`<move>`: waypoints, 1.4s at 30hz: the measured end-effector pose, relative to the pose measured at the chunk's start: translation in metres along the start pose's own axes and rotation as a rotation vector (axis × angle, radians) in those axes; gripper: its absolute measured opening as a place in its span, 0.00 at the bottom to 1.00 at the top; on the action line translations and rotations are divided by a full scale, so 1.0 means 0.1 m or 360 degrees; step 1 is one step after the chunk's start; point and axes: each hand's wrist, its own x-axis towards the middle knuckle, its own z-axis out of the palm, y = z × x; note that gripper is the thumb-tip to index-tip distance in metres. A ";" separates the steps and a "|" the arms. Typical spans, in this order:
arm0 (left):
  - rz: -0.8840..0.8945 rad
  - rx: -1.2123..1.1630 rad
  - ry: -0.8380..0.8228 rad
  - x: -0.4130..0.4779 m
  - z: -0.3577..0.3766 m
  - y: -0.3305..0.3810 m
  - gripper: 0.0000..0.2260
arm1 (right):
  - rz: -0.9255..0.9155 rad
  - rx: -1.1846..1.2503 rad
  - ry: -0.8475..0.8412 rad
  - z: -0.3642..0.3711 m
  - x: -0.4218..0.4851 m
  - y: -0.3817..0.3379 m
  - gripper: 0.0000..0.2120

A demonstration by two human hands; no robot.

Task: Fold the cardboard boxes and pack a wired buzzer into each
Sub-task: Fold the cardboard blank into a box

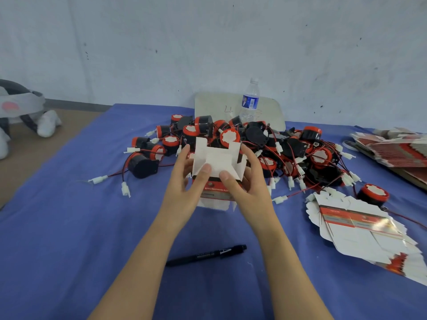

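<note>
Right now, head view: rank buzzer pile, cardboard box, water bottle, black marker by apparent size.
1. buzzer pile
2. cardboard box
3. black marker and water bottle: look alike; the marker is nearer the camera, so unranked.

1. Blue cloth (69, 215) lay bare along the left side: widest passage.
2. Buzzer pile (251, 144), wires tangled, blocked the far centre and spread rightward.
3. Left hand (184, 181) and right hand (249, 183) gripped the half-folded box (217, 162) just before the pile, closing the middle approach.
4. Pen (208, 255) lay between the forearms.
5. Fanned flat boxes (360, 236) filled the near right; second stack (397, 148) the far right. The cloth strip between them was crossed by wires.
6. Bottle (250, 100) stood upright behind the pile.
</note>
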 end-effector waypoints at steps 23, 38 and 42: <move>0.0317 0.0614 -0.0112 -0.04 0.01 -0.10 0.12 | 0.0332 -0.0044 0.0089 -0.10 -0.01 -0.09 0.19; 0.0649 0.0868 -0.0208 -0.10 0.04 -0.03 0.12 | 0.0659 -0.1095 -0.0707 -0.50 0.30 -0.54 0.22; 0.0645 0.0776 -0.0185 -0.11 0.09 0.01 0.16 | 0.0775 -0.0515 -0.0817 -0.52 0.22 -0.39 0.17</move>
